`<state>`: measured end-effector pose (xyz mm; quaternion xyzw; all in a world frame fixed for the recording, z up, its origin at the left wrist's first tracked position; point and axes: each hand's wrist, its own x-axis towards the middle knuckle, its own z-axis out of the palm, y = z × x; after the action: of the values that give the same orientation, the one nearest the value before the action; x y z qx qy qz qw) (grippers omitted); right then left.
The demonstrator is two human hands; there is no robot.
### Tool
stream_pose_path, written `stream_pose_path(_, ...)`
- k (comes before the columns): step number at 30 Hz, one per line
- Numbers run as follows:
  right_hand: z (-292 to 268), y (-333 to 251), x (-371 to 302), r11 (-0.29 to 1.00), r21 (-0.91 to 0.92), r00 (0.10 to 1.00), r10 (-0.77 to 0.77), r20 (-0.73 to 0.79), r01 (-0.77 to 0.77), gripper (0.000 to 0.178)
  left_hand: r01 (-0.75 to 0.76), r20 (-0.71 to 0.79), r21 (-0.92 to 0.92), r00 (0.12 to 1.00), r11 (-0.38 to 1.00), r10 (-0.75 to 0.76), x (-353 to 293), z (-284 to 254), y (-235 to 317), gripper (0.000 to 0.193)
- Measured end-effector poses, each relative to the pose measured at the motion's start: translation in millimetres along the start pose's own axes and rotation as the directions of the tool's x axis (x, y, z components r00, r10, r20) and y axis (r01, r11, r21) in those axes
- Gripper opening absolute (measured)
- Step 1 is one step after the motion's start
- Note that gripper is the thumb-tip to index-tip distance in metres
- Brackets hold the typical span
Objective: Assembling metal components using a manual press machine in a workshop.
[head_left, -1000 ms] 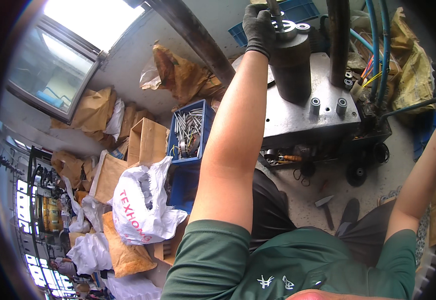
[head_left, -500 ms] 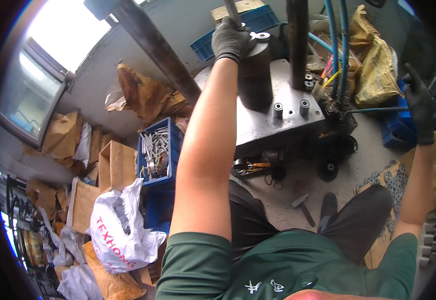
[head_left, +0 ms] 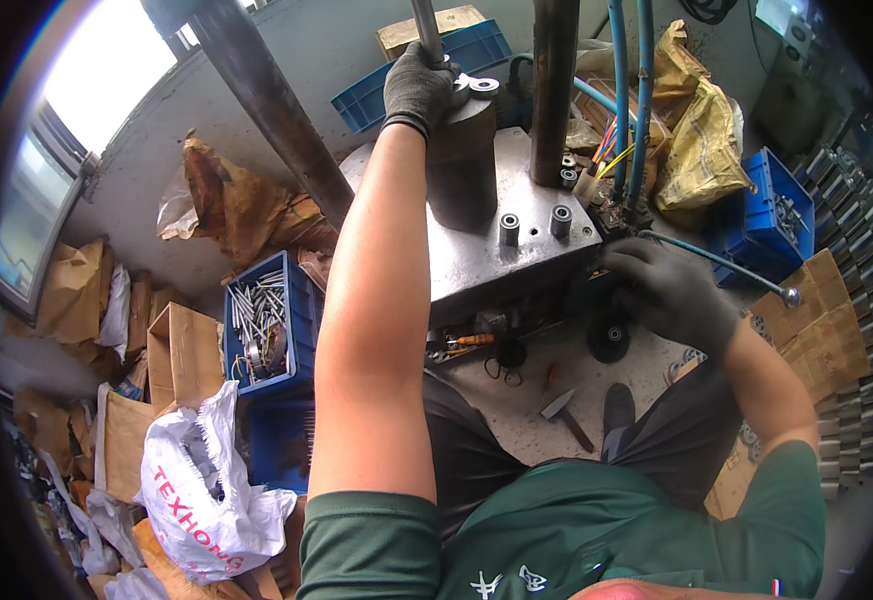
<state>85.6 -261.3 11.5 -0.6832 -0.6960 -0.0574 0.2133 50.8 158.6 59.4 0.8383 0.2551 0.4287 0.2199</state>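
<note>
My left hand (head_left: 419, 92), in a grey glove, is closed at the top of an upright dark metal cylinder (head_left: 464, 180), right below a vertical steel rod (head_left: 427, 25). What its fingers grip is hidden. A pale ring-shaped metal part (head_left: 484, 87) lies on the cylinder top beside the fingers. The cylinder stands on a steel press table (head_left: 477, 265), with two small metal bushings (head_left: 510, 230) upright on it. My right hand (head_left: 672, 290), also gloved, is beside the table's right corner, below a thin lever with a ball end (head_left: 792, 297). Motion blurs its fingers.
Thick dark columns (head_left: 554, 100) and blue hoses (head_left: 644, 100) rise around the table. A blue crate of metal pins (head_left: 302, 320) stands left. A hammer (head_left: 567, 418) lies on the floor. Rows of metal cylinders (head_left: 872, 330) and a blue bin (head_left: 775, 215) are at right.
My right hand has swung left and nearer, from the far right to the table's corner. My left hand stays at the cylinder top. The whole view has shifted a little.
</note>
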Motion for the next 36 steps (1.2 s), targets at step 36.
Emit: stream_pose_path(36, 167.8, 76.7, 138.1, 0.991, 0.068, 0.99, 0.12, -0.07, -0.115, 0.018, 0.051, 0.001, 0.039, 0.999, 0.998, -0.051, -8.7, -8.2, 13.1, 0.039)
